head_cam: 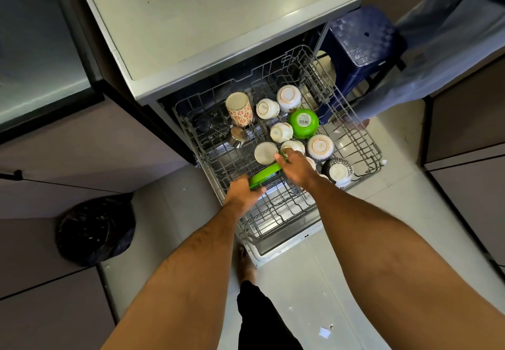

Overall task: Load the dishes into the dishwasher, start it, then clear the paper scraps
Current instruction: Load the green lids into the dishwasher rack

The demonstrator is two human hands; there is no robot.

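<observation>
Dishwasher (218,35) rack (363,142) hangs over pale floor tiles (314,281); both hands' grips, left hand (241,189), right hand (296,165), pinch a green plate (266,174).

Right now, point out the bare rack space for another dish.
Free: the rack's near end, below the green plate both hands hold, and the left strip beside the floral cup. Crowded: the right half, around the green bowl, packed with upturned bowls.

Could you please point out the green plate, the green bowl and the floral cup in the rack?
green plate (266,174), head view, upper rim.
green bowl (303,123), head view, upturned base.
floral cup (239,109), head view, patterned side.
</observation>
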